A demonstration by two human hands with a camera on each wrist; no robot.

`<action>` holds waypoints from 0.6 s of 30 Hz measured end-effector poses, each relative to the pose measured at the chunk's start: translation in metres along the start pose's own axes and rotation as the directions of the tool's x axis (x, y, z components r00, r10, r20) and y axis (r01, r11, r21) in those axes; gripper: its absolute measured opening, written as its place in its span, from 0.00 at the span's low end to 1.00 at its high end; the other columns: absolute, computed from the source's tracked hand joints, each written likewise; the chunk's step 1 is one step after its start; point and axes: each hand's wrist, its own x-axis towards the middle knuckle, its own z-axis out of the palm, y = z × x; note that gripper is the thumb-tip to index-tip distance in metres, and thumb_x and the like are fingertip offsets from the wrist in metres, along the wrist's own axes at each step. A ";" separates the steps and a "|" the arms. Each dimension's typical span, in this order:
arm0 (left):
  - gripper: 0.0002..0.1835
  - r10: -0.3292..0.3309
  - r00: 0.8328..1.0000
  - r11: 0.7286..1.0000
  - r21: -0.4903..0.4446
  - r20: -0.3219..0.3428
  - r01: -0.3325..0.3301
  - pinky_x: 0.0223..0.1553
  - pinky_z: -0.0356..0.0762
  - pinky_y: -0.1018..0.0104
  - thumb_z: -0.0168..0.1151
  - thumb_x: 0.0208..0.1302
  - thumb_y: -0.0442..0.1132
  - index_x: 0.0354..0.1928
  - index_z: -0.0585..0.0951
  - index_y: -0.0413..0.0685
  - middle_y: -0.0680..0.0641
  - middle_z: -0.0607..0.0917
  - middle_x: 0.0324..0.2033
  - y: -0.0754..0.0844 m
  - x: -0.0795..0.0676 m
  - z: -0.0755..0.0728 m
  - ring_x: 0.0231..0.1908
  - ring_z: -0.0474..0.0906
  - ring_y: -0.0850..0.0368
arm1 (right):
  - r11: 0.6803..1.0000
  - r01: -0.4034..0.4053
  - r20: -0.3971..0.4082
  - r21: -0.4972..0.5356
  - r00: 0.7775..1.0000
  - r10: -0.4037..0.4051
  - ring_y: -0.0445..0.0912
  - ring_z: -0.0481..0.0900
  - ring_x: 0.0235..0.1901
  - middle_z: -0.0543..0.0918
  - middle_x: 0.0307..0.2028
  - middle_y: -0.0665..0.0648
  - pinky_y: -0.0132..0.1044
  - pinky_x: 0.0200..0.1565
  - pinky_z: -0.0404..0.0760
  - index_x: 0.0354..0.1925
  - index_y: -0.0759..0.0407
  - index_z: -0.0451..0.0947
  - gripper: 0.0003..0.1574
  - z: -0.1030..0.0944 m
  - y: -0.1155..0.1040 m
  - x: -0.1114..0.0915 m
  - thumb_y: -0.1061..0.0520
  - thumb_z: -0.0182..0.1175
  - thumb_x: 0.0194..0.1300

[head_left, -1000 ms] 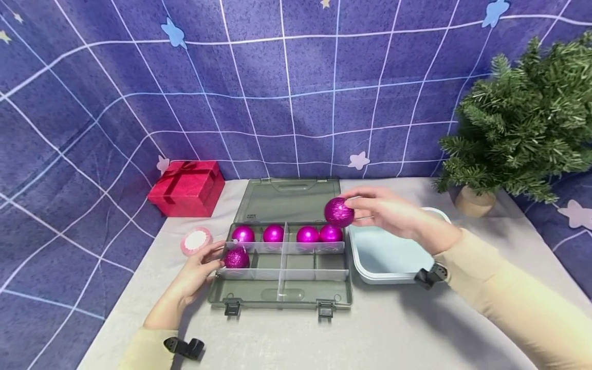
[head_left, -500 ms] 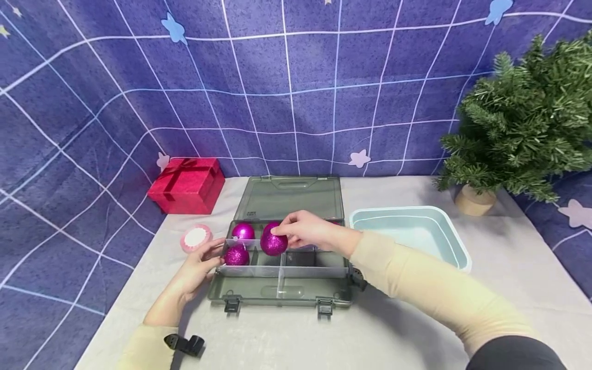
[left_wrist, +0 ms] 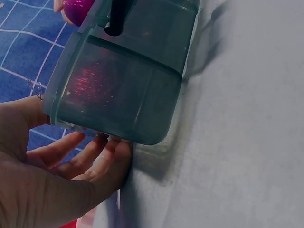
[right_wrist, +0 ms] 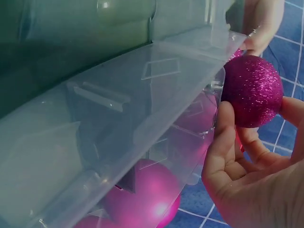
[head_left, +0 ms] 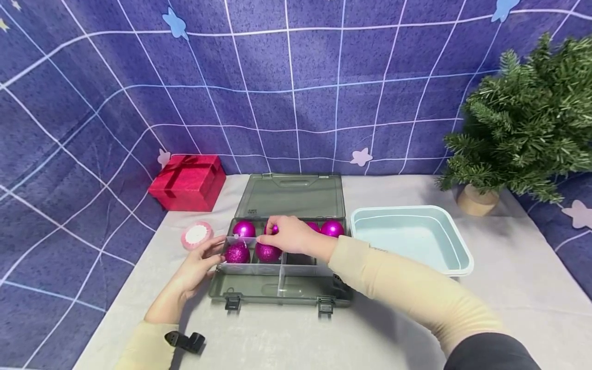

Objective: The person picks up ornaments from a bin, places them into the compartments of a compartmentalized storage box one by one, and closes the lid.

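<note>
My right hand (head_left: 296,237) pinches a glittery magenta Christmas bauble (head_left: 268,253) over the middle row of a grey-green compartment box (head_left: 245,292). In the right wrist view that bauble (right_wrist: 254,90) sits between thumb and fingers, beside a clear divider (right_wrist: 190,92). Another glitter bauble (head_left: 237,253) lies at the left end of the same row. Several smooth magenta baubles (head_left: 332,228) fill the back row, some partly hidden behind my right hand. My left hand (head_left: 199,267) grips the box's left end; in the left wrist view, its fingers (left_wrist: 102,164) bend against the end wall.
The box's lid (head_left: 291,198) lies open behind it, with latches at the front. A pale blue basin (head_left: 411,213) stands to the right, and an artificial fir tree (head_left: 522,123) behind that. A red gift box (head_left: 187,185) and a pink-and-white round item (head_left: 196,235) are on the left.
My right hand has carried the glitter bauble leftward from beside the basin and lowered it to the middle row. My left hand stays at the box's left end.
</note>
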 end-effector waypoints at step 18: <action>0.36 0.000 1.000 1.000 -0.007 0.000 0.000 0.47 0.77 0.61 0.52 0.68 0.25 0.77 0.57 0.33 0.25 0.62 0.71 0.003 -0.001 0.001 0.46 0.78 0.64 | 0.992 0.001 0.005 -0.123 1.000 0.000 0.40 0.67 0.20 0.68 0.14 0.45 0.35 0.28 0.73 0.20 0.53 0.78 0.28 -0.001 0.001 0.000 0.37 0.63 0.69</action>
